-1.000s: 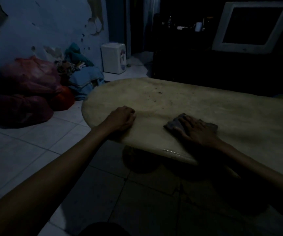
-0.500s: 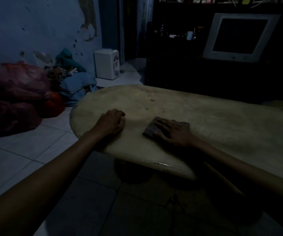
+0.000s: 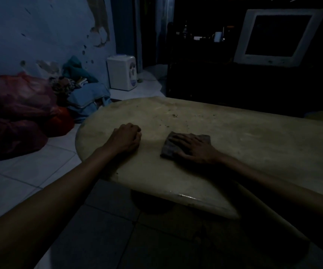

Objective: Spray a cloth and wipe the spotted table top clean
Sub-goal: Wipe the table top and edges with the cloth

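Observation:
A pale oval table top (image 3: 244, 144) fills the middle and right of the dim view, with dark specks (image 3: 174, 115) scattered on its far left part. A dark folded cloth (image 3: 169, 147) lies flat near the table's left end. My right hand (image 3: 193, 147) presses down on the cloth with fingers spread, pointing left. My left hand (image 3: 126, 137) rests as a loose fist on the table near its rounded left edge, holding nothing. No spray bottle is in view.
Red plastic bags (image 3: 16, 111) and a heap of blue cloth (image 3: 87, 100) lie on the tiled floor at left. A small white appliance (image 3: 122, 74) stands by the wall. A dark cabinet with a white-framed monitor (image 3: 277, 37) stands behind the table.
My right hand has slid the cloth a little to the left across the table. The left fist stays put on the table. The camera view shifted slightly.

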